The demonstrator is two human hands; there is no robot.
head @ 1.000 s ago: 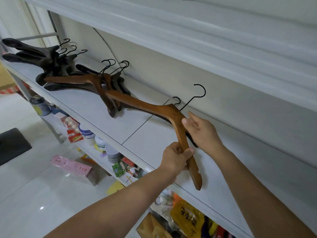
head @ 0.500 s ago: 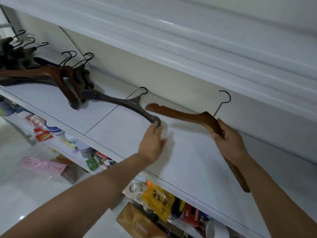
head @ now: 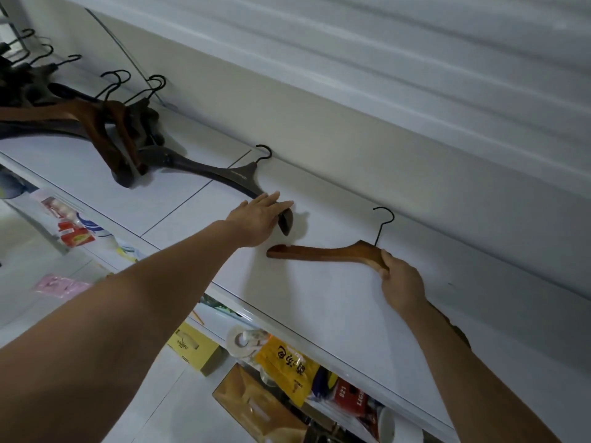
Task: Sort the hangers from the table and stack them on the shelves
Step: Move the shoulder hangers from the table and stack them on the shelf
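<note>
The brown hanger (head: 326, 252) now lies on the shelf (head: 319, 302), the right hand (head: 401, 282) curled round its neck. The left hand (head: 256, 220), fingers straight and close, has reached the dark hanger (head: 224, 175), probably the next to shift

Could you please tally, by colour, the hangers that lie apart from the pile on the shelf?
Dark grey hanger: 1, with the left hand on its end.
Brown hanger: 1, held in the right hand.
Total: 2.
The pile at the left of the shelf overlaps too much to count.
</note>
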